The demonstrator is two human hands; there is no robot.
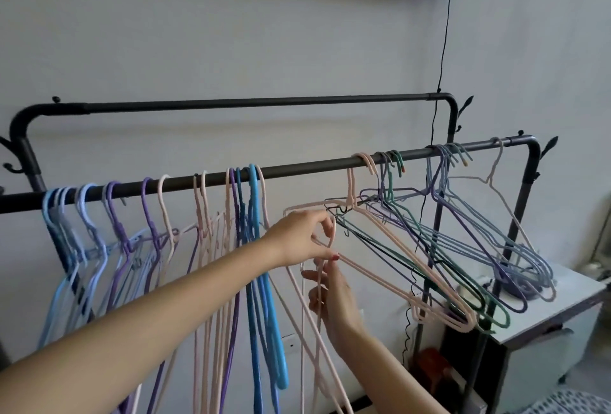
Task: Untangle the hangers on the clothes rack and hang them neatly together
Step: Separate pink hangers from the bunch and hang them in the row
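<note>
mid-untangling, the left hand [305,236] pinches a loose pink hanger [317,311] below the front rail [297,170] while the right hand [332,298] grips its wires, so next, i judge, its hook must be freed from the pink cluster [406,268] and set on the rail.

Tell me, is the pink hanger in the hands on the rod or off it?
Off it. The pink hanger hangs below the rod, its hook pinched by the left hand, with the right hand on its wires.
</note>
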